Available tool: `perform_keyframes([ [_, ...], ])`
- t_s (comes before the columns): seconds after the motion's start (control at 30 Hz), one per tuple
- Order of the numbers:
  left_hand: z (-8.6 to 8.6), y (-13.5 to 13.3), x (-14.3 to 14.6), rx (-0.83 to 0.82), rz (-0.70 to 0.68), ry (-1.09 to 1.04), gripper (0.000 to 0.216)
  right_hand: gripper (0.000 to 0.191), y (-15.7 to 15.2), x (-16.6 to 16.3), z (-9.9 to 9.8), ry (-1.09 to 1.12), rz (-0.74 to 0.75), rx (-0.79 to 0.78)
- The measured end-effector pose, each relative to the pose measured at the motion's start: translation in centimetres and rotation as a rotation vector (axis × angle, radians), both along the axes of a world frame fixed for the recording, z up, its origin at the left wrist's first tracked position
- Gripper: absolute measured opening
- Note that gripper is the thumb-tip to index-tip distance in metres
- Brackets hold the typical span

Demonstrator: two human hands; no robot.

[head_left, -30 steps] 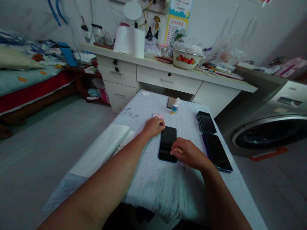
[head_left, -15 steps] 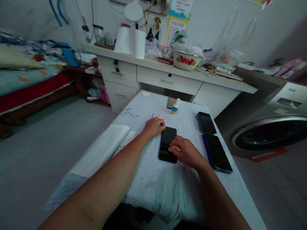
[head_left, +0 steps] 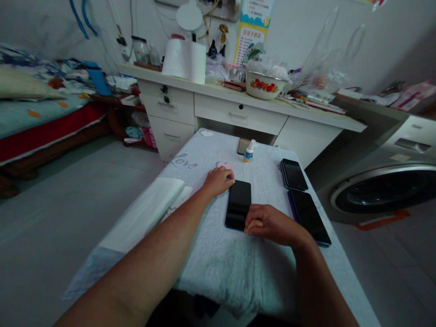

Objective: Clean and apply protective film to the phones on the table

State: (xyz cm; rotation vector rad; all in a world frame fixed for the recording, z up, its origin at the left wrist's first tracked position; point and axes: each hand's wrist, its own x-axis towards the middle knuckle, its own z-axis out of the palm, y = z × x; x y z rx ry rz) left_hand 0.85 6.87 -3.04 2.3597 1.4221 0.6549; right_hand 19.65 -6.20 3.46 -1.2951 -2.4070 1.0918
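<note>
A black smartphone lies screen up on the cloth-covered table. My left hand is closed at its upper left corner, fingers bent and fingertips pressing on the edge. At the lower right corner, my right hand is closed around a small orange-tan cloth, mostly hidden by the fingers and touching the phone's edge. A small white spray bottle with a blue label stands beyond the phone. Behind it lies another phone.
More dark phones lie at the right, a far pair and a nearer pair. A folded white sheet rests on the table's left side. A white desk stands behind, with a washing machine to the right.
My right hand has slid down the phone with the cloth, from the screen's lower middle to the lower right corner. My left hand and the phone have stayed put.
</note>
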Motion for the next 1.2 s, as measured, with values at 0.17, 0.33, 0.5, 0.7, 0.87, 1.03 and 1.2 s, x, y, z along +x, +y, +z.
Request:
perform_keyframes([
  [0.17, 0.3, -0.1, 0.0, -0.015, 0.001, 0.007, 0.017, 0.009, 0.4, 0.6, -0.3, -0.04, -0.084, 0.06],
  [0.33, 0.1, -0.1, 0.1, -0.01, 0.003, 0.0, 0.017, 0.005, 1.0, 0.9, -0.7, -0.089, -0.192, 0.149],
  [0.5, -0.1, 0.0, 0.0, 0.002, -0.002, -0.004, 0.016, 0.006, 1.5, 1.1, -1.5, -0.103, -0.275, 0.217],
  [0.7, 0.2, -0.1, 0.1, -0.007, 0.002, 0.01, 0.017, 0.007, 2.1, 1.3, -2.5, -0.119, -0.353, 0.311],
  [0.87, 0.2, -0.1, 0.1, -0.006, 0.005, 0.006, 0.018, 0.006, 1.7, 1.0, -1.7, -0.128, -0.3, 0.254],
  [1.03, 0.0, -0.1, 0.1, -0.009, 0.007, 0.003, 0.017, 0.007, 0.8, 0.8, -0.6, -0.071, -0.166, 0.109],
  [1.2, 0.1, 0.0, 0.1, -0.024, 0.007, 0.002, 0.017, 0.011, 0.5, 0.7, -0.7, 0.01, -0.053, -0.003],
])
